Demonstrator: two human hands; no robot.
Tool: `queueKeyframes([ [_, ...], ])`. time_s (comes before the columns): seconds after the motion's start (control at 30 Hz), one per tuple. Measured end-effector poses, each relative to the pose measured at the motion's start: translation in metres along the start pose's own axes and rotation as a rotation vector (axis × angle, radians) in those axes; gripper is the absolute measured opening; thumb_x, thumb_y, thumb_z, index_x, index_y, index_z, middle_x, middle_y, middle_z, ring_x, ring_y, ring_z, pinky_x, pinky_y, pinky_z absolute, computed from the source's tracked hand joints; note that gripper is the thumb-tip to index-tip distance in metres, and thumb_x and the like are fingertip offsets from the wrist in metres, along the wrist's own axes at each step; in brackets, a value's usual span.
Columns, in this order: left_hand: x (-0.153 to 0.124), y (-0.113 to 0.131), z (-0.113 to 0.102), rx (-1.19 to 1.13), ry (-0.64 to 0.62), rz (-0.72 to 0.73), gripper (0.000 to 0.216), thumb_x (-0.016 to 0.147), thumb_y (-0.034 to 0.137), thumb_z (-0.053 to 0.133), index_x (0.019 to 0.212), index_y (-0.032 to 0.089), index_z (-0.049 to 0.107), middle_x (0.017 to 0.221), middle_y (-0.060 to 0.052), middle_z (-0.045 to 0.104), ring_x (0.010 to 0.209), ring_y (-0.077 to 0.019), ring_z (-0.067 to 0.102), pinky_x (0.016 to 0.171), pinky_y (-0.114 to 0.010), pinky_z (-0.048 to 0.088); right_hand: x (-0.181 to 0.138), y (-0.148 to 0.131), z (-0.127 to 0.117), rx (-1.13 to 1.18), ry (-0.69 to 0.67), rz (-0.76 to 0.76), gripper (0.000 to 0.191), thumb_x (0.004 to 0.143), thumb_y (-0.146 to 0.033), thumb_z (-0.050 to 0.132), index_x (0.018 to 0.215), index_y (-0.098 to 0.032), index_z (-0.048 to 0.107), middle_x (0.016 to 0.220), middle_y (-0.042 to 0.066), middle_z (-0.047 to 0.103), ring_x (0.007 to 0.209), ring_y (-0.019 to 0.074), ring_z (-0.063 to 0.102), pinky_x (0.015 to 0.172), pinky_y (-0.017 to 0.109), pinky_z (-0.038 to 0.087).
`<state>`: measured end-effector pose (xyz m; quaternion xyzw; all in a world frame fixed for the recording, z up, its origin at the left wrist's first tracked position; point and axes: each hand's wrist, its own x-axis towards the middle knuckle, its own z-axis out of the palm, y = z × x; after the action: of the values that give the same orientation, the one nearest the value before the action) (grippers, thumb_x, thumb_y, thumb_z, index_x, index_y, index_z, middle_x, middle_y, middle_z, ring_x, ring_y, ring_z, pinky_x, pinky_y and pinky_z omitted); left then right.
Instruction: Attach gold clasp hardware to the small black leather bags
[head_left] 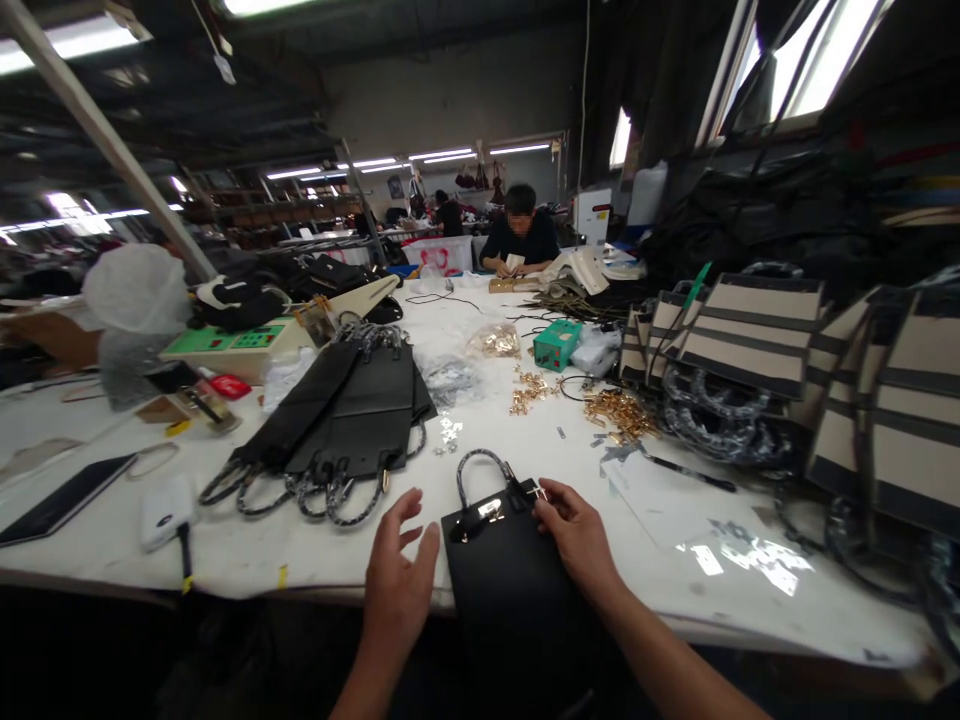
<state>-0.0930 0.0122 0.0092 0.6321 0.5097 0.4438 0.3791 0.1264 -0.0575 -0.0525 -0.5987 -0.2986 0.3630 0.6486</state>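
A black bag panel [510, 580] with a wrapped loop handle [480, 458] lies over the table's front edge before me. Near its top sits a shiny metal plate [490, 510]. My right hand [581, 540] is at the panel's upper right corner, thumb and fingers closed on a small shiny metal fitting [538, 491] at the end of a dark strap. To the left of the panel, my left hand [397, 575] hovers with fingers apart and holds nothing. The panel's lower part falls into shadow below the table.
Stacked black bag panels [352, 410] lie to the left. Gold metal pieces [619, 412], a green box [556, 345] and shiny plates [772, 560] are on the white table [517, 625]. Beige-and-black panels [750, 330] stand right. Across the table sits a person [523, 235].
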Motion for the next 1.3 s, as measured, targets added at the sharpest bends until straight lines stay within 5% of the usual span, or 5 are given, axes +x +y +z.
queueKeyframes([
  [0.33, 0.057, 0.037, 0.089, 0.765, -0.691, 0.683, 0.027, 0.078, 0.023, 0.06, 0.103, 0.019, 0.07, 0.101, -0.013, 0.07, 0.099, -0.0306, 0.06, 0.089, -0.043, 0.046, -0.002, 0.001, -0.003, -0.001, -0.056, 0.028, 0.032, 0.076, -0.047, 0.067, 0.093, -0.021, 0.063, 0.082, 0.004, 0.071, 0.076, 0.0226, 0.067, 0.064, 0.031, 0.052],
  [0.8, 0.073, 0.06, 0.101, 0.976, -0.877, 0.84, 0.01, 0.077, 0.021, 0.063, 0.086, 0.021, 0.067, 0.094, -0.005, 0.069, 0.102, -0.0232, 0.056, 0.095, -0.039, 0.039, -0.006, -0.003, -0.009, -0.089, -0.163, 0.027, 0.039, 0.081, -0.053, 0.06, 0.102, -0.02, 0.067, 0.066, -0.001, 0.063, 0.064, 0.0181, 0.059, 0.064, 0.027, 0.046],
  [1.0, 0.081, 0.081, 0.105, 0.996, -0.971, 0.77, 0.022, 0.071, 0.021, 0.065, 0.092, 0.025, 0.071, 0.085, -0.003, 0.072, 0.095, -0.0237, 0.062, 0.083, -0.034, 0.044, -0.004, -0.001, -0.007, -0.035, -0.205, 0.031, 0.036, 0.08, -0.051, 0.061, 0.095, -0.019, 0.068, 0.07, 0.0, 0.063, 0.064, 0.0176, 0.057, 0.06, 0.027, 0.046],
  [1.17, 0.08, 0.073, 0.109, 0.831, -1.043, 0.462, 0.029, 0.072, 0.032, 0.063, 0.099, 0.027, 0.073, 0.085, 0.0, 0.074, 0.076, -0.0187, 0.066, 0.066, -0.026, 0.046, -0.004, -0.007, 0.0, -0.01, -0.153, -0.101, 0.02, 0.073, -0.027, 0.062, 0.091, -0.019, 0.068, 0.075, 0.002, 0.065, 0.071, 0.0193, 0.06, 0.067, 0.027, 0.048],
  [1.3, 0.095, 0.066, 0.097, 0.628, -1.188, 0.299, 0.047, 0.065, 0.026, 0.066, 0.112, 0.026, 0.068, 0.098, 0.001, 0.073, 0.091, -0.0203, 0.066, 0.084, -0.027, 0.048, 0.004, -0.006, 0.006, -0.014, -0.156, -0.154, 0.03, 0.063, -0.012, 0.06, 0.09, -0.02, 0.068, 0.081, 0.001, 0.068, 0.076, 0.0186, 0.062, 0.07, 0.026, 0.047],
])
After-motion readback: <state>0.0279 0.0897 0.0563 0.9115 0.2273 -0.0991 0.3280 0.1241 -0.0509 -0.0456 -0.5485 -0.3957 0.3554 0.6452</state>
